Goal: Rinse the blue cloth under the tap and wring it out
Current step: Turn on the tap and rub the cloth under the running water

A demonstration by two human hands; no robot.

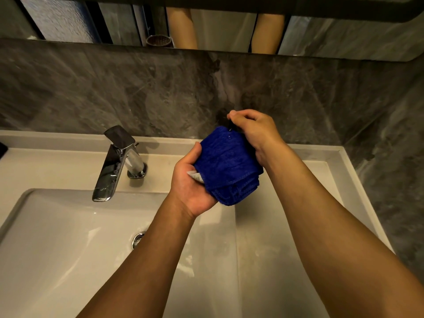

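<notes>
The blue cloth is folded into a thick bundle, held in the air above the right side of the counter. My left hand cups it from below, thumb curled over its left edge, a white label poking out by the palm. My right hand pinches the cloth's top corner with curled fingers. The chrome tap stands to the left of the cloth, its spout over the white basin. No water runs from the spout.
The basin's drain lies just left of my left forearm. A white counter ledge extends to the right. A grey marble wall rises behind, with a mirror above it.
</notes>
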